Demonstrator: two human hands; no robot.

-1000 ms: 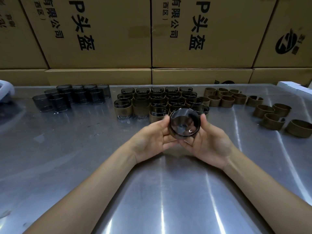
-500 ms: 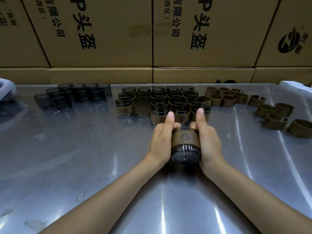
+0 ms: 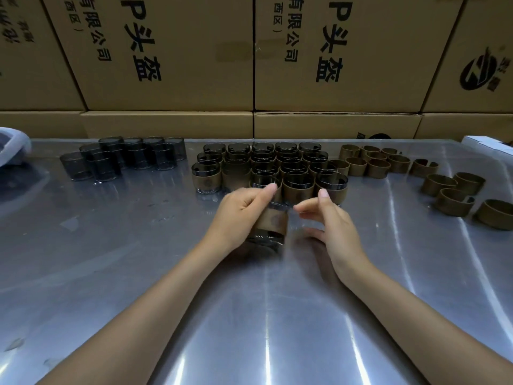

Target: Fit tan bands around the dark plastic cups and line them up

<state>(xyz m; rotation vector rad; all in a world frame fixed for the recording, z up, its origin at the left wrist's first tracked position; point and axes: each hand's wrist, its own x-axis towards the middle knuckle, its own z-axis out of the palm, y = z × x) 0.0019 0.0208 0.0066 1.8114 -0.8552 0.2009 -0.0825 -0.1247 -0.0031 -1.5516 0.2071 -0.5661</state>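
My left hand [image 3: 241, 211] grips a dark plastic cup [image 3: 270, 226] wrapped in a tan band, upright on the metal table just in front of the rows of banded cups [image 3: 273, 169]. My right hand [image 3: 330, 220] hovers just right of that cup, fingers loosely curved and off it. Bare dark cups [image 3: 125, 159] stand in a cluster at the back left. Loose tan bands [image 3: 372, 162] lie at the back right, with more of them [image 3: 455, 194] further right.
Stacked cardboard boxes [image 3: 249, 65] wall off the back of the steel table [image 3: 263, 315]. A white object [image 3: 11, 145] sits at the far left edge and a white box corner [image 3: 488, 143] at the far right.
The banded cup, held lying between both hands, now stands upright in my left hand. My right hand has let go and drawn slightly right.
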